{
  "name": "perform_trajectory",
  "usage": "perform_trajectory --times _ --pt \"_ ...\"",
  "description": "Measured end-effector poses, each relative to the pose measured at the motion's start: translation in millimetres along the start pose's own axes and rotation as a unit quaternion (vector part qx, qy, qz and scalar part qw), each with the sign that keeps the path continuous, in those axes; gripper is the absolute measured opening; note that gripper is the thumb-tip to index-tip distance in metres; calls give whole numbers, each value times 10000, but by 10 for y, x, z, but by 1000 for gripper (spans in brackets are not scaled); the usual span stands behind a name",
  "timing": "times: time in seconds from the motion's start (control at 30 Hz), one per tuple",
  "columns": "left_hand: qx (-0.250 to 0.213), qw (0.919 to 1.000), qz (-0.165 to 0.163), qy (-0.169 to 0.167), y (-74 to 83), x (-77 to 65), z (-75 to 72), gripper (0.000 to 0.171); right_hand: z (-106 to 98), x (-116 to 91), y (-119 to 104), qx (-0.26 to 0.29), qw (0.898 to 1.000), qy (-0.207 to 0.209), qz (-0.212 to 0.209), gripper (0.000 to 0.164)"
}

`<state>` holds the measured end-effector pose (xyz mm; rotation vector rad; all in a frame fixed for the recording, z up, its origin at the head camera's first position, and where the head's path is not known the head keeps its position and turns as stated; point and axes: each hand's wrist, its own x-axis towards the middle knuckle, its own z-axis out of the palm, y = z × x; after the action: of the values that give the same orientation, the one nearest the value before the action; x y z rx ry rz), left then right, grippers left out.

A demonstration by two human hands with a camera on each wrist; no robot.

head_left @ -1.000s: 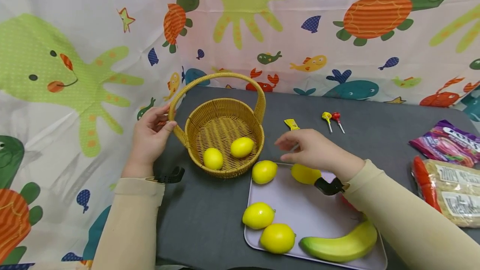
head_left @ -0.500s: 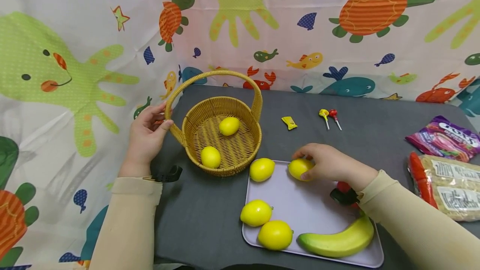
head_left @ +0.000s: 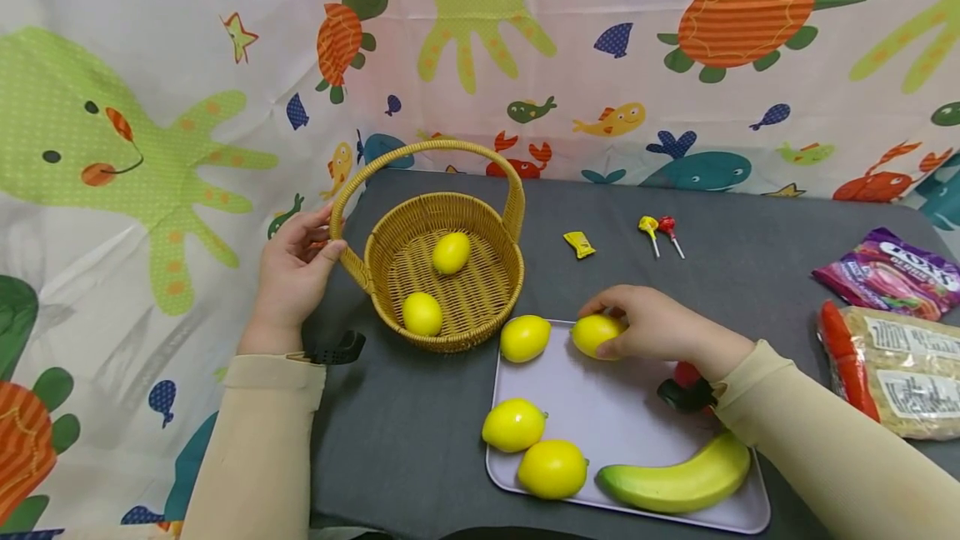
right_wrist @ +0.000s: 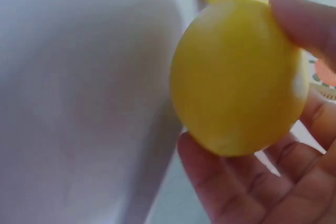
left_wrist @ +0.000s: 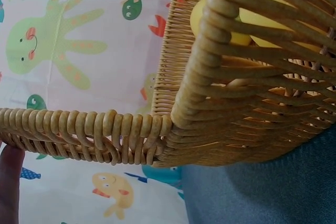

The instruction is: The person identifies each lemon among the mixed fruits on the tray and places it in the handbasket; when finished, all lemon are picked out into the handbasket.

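Note:
My left hand [head_left: 294,273] holds the left side of the handle [head_left: 431,146] of a round wicker basket [head_left: 480,298]. Inside it lie two lemons, one lemon [head_left: 451,253] towards the back and another lemon [head_left: 422,314] by the front wall. On the far edge of a pale lilac tray [head_left: 585,407], my right hand [head_left: 660,323] grips a lemon [head_left: 595,334] between thumb and fingers. The right wrist view shows this lemon [right_wrist: 239,82] close up, with fingertips around it. In the left wrist view the basket's woven side [left_wrist: 247,103] fills much of the frame.
The tray also bears three lemons along its left side, the nearest lemon [head_left: 553,469] beside a banana [head_left: 678,477]. A red item [head_left: 686,373] is mostly hidden by my right wrist. Behind lie a yellow candy [head_left: 579,244] and two lollipops [head_left: 657,232]; packets [head_left: 900,365] stand right.
My right hand has come down from beside the basket onto the lemon at the tray's far edge and taken hold of it. One lemon in the basket has rolled towards the back.

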<state>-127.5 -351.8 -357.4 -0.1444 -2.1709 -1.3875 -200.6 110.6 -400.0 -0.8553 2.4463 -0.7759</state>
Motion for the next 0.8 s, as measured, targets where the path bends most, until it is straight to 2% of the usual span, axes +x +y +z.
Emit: perform_trajectory --times 0.2,0.37,0.6,0.67,0.8 --pt "30 9999 -108 56 27 -6 -21 45 -90 79 -182 778 9967 52 -229 50" --pt "30 9999 -126 75 32 -5 -31 45 -135 209 -427 1497 9883 216 -199 51" --pt "60 9998 -165 105 9 -14 -38 44 14 589 -760 2804 9586 349 -345 50" --pt "44 9998 -183 90 2 -13 -30 44 89 705 -843 2889 9559 352 -381 49" --pt "-22 9999 -133 56 -3 -4 -12 45 239 908 -1009 2635 9634 306 -393 48"
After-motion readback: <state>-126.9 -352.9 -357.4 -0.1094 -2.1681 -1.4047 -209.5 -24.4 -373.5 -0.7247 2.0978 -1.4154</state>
